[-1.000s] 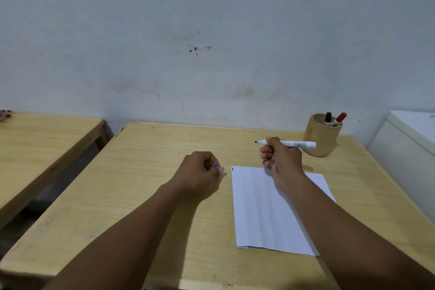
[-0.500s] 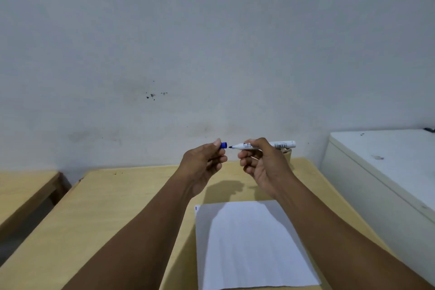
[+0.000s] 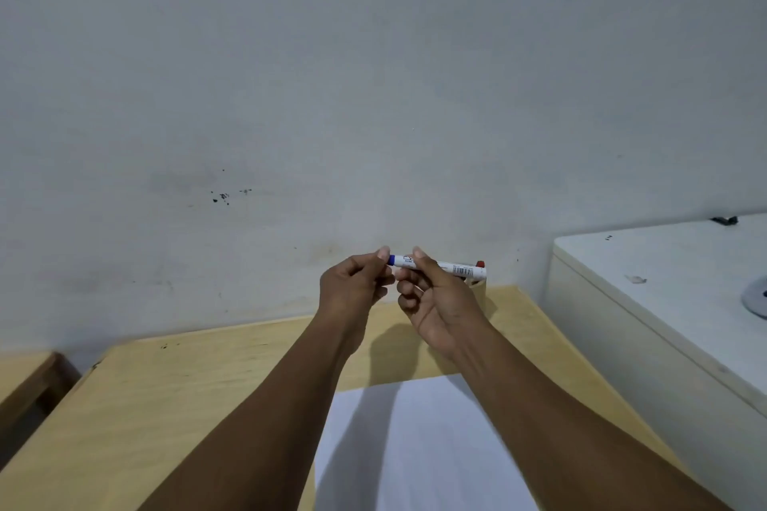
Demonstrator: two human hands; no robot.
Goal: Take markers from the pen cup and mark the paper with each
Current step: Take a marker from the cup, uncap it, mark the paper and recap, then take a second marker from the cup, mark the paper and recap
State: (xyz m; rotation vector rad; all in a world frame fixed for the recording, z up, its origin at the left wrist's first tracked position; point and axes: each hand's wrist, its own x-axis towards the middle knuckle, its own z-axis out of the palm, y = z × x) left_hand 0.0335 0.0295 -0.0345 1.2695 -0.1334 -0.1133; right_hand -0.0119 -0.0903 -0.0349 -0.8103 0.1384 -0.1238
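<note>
Head view: left hand (image 3: 355,286) fingers pinch the blue cap (image 3: 391,260) on the white marker (image 3: 440,266); right hand (image 3: 436,303) grips its barrel. Pen cup (image 3: 478,290) sits at 3 o'clock, paper (image 3: 419,448) at 6 o'clock.

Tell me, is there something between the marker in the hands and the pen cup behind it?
Nothing visible. The marker, held by the left hand and right hand, is right in front of the pen cup, which it and the right hand partly hide.

The blue cap (image 3: 391,260) in the left hand (image 3: 352,286) now sits on the marker (image 3: 440,266), no longer apart from its tip.
</note>
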